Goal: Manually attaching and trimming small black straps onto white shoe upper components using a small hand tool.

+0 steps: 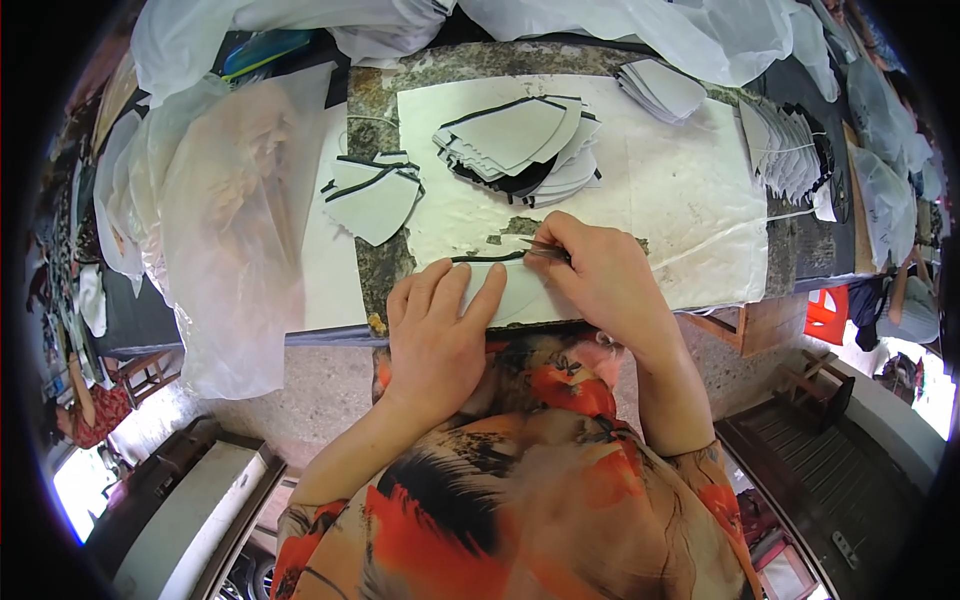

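Observation:
My left hand [437, 335] lies with its fingers spread on a pale, fabric-like cut piece [515, 300] at the table's near edge, pressing it down. Along the far edge of that piece runs a black strip [488, 259]. My right hand [605, 280] is closed around a thin, dark, pointed metal tool [545, 247], at the right end of the strip. Its exact kind is hard to make out. Beyond my hands rests a pile of similar white pieces with black edging [515, 135]. A smaller group of edged pieces [375, 205] lies to the left.
White sheeting [690, 230] covers part of a worn, stained board [375, 100]. Plain white pieces [660, 90] are stacked at the far right, near a tied row of pieces [785, 155]. Clear plastic bags [240, 200] drape the left side. A red stool [825, 312] stands beyond the table.

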Demonstrator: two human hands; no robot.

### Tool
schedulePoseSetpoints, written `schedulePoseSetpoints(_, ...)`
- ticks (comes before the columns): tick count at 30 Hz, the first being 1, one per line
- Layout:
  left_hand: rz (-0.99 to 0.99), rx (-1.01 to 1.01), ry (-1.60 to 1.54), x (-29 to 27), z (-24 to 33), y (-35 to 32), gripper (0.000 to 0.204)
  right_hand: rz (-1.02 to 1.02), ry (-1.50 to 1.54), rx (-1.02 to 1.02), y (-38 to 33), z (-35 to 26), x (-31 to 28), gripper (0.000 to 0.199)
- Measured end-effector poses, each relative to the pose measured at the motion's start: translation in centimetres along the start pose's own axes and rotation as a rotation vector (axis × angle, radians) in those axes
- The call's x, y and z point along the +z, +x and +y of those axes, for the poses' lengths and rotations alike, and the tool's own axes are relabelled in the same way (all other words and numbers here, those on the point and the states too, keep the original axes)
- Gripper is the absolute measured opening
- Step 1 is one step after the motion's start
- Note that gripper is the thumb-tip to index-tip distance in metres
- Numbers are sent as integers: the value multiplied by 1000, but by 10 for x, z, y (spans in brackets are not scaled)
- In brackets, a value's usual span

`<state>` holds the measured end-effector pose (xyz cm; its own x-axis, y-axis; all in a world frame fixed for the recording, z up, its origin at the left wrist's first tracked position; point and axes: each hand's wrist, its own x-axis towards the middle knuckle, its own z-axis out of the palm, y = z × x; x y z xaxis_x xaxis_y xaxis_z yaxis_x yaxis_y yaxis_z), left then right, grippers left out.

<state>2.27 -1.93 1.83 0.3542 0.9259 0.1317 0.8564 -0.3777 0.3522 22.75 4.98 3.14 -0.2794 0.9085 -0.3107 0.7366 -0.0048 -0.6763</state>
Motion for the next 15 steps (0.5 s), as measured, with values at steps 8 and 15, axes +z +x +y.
schedulePoseSetpoints(8, -44, 2, 12, -6, 4, 5, 53, 10, -36, -45, 0, 4, 0, 21)
schedulePoseSetpoints(15, -63, -9, 21, -7, 5, 6, 52, 9, -54, -57, 1, 3, -1, 20)
